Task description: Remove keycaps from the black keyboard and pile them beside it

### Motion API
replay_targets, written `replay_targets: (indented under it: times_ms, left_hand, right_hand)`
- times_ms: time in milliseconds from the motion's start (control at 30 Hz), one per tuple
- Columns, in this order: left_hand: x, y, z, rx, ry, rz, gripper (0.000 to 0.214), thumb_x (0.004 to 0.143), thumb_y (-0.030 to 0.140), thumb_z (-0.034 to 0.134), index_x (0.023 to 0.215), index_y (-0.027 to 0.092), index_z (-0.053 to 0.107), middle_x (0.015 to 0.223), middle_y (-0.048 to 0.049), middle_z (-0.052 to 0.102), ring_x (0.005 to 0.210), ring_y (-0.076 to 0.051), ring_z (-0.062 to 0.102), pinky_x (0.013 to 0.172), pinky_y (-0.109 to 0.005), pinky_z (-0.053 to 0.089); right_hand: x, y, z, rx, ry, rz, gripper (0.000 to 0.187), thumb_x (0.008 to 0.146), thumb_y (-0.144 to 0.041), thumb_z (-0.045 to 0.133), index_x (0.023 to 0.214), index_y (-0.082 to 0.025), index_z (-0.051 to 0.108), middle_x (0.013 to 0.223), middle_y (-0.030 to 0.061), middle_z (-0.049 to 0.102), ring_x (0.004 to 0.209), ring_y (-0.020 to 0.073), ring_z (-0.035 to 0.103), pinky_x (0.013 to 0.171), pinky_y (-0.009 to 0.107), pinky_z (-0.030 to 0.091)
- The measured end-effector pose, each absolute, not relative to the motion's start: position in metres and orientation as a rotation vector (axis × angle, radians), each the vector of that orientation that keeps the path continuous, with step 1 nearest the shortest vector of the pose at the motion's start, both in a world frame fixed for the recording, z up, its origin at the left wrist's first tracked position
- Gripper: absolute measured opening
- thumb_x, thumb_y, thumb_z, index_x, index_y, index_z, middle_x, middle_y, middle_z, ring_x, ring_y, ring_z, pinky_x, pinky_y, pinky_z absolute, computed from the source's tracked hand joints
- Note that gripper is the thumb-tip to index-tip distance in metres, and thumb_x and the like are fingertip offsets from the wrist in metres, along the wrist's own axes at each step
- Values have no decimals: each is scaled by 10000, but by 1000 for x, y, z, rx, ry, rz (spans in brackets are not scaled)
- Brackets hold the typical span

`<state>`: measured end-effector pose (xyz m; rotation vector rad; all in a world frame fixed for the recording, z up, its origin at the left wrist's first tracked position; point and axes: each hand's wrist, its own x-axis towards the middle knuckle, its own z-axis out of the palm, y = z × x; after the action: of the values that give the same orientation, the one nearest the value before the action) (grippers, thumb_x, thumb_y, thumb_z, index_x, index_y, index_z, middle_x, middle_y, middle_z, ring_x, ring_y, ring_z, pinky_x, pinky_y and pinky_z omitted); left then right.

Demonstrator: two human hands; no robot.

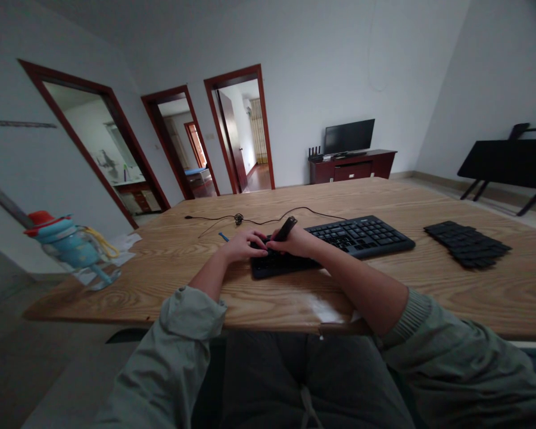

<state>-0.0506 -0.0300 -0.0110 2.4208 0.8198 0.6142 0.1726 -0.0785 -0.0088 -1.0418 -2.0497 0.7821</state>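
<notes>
A black keyboard (361, 236) lies on the wooden table (295, 298), its cable (268, 220) trailing off to the back left. Both my hands rest on the keyboard's left end. My left hand (243, 244) has its fingers curled down onto the keys there. My right hand (297, 241) holds a small dark tool (286, 227) that sticks up and away from the fingers. A blue object (223, 236) pokes out just left of my left hand.
A pile of loose black keycaps (467, 244) sits at the right of the table. A blue water bottle with a red lid (71, 250) stands on the left corner beside white paper. Behind are doorways, a TV stand and a black folding table.
</notes>
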Motion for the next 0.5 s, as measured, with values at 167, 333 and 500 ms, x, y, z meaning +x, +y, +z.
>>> replay_targets:
  times_ms: [167, 333, 500]
  left_hand:
    - [-49, -30, -8, 2470, 813, 583, 129, 729, 326, 775, 795, 216, 788, 1132, -83, 681, 1073, -226, 601, 986, -353, 436]
    - [-50, -28, -8, 2503, 773, 575, 129, 732, 322, 755, 753, 195, 771, 1099, -82, 685, 1069, -220, 592, 999, -353, 429]
    - [-48, -29, -13, 2486, 784, 613, 83, 713, 264, 743, 688, 185, 738, 1030, -58, 706, 996, -208, 612, 944, -323, 451]
  right_hand:
    - [159, -76, -12, -967, -1869, 773, 230, 757, -368, 649, 677, -155, 683, 655, 19, 644, 632, 134, 544, 600, 253, 394]
    - [119, -77, -17, -786, -1143, 1119, 241, 718, -397, 635, 627, -191, 549, 593, -37, 546, 581, 106, 504, 596, 241, 415]
    - [93, -84, -18, -858, -707, 1200, 278, 685, -425, 625, 609, -214, 461, 507, -58, 453, 464, 100, 430, 457, 244, 361]
